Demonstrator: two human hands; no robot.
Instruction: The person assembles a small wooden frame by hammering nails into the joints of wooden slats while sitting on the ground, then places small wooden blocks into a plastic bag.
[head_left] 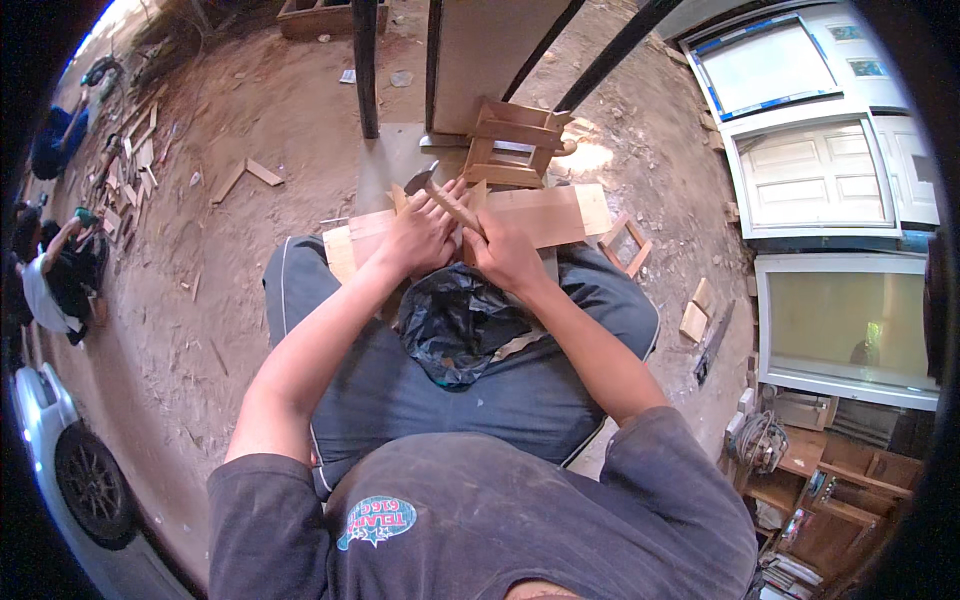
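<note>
Right hand [503, 252] is clasping the hammer [453, 206] — left hand [420, 238], hold unclear, is needing clearance near the far edge of the plank [550, 217].

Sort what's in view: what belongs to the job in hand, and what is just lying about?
Apparently in the job:
hammer, in the right hand
boards, under the left hand
black bag (role unclear)

Seemingly just lying about:
wood scraps, at left
blocks, at right

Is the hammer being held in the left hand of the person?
No, the right hand is closed around the wooden handle of the hammer.
</note>
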